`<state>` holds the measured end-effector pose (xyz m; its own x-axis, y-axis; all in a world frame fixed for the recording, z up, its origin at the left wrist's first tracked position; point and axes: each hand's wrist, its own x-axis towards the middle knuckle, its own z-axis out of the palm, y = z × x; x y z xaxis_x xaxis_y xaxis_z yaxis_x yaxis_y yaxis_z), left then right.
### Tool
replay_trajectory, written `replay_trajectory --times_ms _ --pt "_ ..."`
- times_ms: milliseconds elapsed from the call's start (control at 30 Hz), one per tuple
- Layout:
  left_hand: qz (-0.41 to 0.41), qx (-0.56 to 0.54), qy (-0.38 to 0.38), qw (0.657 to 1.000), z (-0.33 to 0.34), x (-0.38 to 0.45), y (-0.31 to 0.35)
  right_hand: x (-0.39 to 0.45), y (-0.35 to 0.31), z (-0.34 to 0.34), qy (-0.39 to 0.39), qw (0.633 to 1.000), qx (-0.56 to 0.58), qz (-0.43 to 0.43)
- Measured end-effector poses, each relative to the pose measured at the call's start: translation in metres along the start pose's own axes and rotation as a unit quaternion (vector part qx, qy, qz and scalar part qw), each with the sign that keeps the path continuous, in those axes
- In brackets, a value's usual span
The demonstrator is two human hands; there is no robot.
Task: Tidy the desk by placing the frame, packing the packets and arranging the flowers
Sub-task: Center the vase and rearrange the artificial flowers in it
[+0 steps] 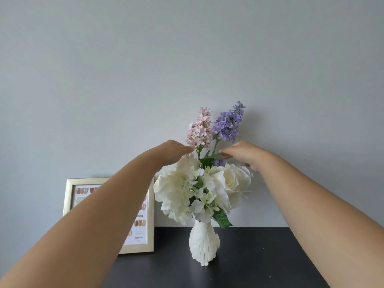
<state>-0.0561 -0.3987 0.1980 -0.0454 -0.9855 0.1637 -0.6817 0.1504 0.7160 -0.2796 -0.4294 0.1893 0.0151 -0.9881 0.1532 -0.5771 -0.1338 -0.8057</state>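
Reaching two hands (174, 149) (243, 152), one vase (204, 242), one frame (68, 196)

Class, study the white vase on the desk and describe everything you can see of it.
The vase is white with a matte, ceramic-like look, a narrow neck widening to a fuller base, and raised vertical ridges down its front. It stands upright on the dark desk, right of the frame, apart from it. It holds white blooms plus a pink spray and a purple spray. Neither hand touches it.
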Motion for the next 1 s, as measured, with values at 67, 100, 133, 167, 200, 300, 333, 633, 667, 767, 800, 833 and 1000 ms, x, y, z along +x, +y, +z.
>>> replay_trajectory --times_ms 67,100,133,167,200,300,333,633,667,767,800,833,1000 --pt "-0.028 0.011 -0.007 1.000 0.004 0.010 0.004 0.006 -0.002 0.003 -0.007 1.000 0.001 -0.002" --pt "-0.032 0.012 -0.003 0.999 0.007 0.014 0.005 0.009 -0.001 0.005 -0.010 1.000 0.014 -0.003" --pt "-0.029 0.007 0.003 1.000 0.010 0.018 0.004 0.011 0.000 0.008 -0.014 0.999 0.028 -0.003" --pt "-0.024 -0.003 0.010 1.000 0.013 0.021 0.004 0.012 0.002 0.010 -0.017 0.999 0.042 -0.010" --pt "-0.017 -0.019 0.017 1.000 0.017 0.023 0.003 0.014 0.003 0.012 -0.020 0.998 0.051 -0.016" --pt "0.006 -0.060 0.045 0.997 0.027 0.026 0.002 0.016 0.003 0.017 -0.010 0.997 0.066 -0.034" --pt "0.010 -0.064 0.058 0.996 0.029 0.027 0.001 0.017 0.000 0.018 -0.008 0.997 0.067 -0.040" --pt "0.024 -0.054 0.096 0.994 0.040 0.027 -0.009 0.018 -0.010 0.030 -0.015 0.990 -0.082 -0.117" --pt "0.026 -0.053 0.093 0.994 0.041 0.027 -0.010 0.017 -0.010 0.032 -0.013 0.986 -0.116 -0.116" --pt "0.027 -0.046 0.084 0.995 0.040 0.028 -0.014 0.015 -0.010 0.036 0.019 0.981 -0.159 -0.109" --pt "0.026 -0.043 0.078 0.996 0.039 0.028 -0.014 0.014 -0.010 0.037 0.023 0.980 -0.167 -0.110" --pt "0.025 -0.040 0.071 0.996 0.038 0.027 -0.013 0.014 -0.010 0.037 0.021 0.978 -0.173 -0.112" --pt "0.037 -0.025 0.048 0.998 0.038 0.027 -0.016 0.010 -0.012 0.037 0.002 0.975 -0.187 -0.118"
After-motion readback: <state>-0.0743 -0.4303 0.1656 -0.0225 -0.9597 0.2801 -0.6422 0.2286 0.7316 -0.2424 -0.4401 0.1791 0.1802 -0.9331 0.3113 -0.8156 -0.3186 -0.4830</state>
